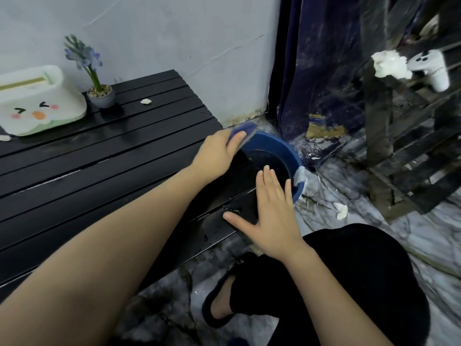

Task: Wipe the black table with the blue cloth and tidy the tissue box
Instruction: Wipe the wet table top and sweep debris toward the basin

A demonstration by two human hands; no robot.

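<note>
White tissue box with a cartoon duck face (37, 103) sits at the far left end of the slatted black table (74, 171), against the wall; no readable writing on it, just the face and a gold slot strip. Right of the box: small grey pot with a purple artificial flower (101, 96), then a white paper scrap (146, 101) on the slats. Further right, at the table's right end, our left hand (219, 153) is closed around the blue cloth (243, 132), cloth bunched and blurred above the fingers. Just past the table's right edge sits a round blue plastic basin (282, 148) on the floor. Our right hand (272, 211) lies flat and open on the table's right corner, gripping nothing, near some water drops. The table's long axis runs left from the cloth, so we judge the next wipe sweeps leftward toward the tissue box; left hand is the nearer one. No brands visible anywhere.
</note>
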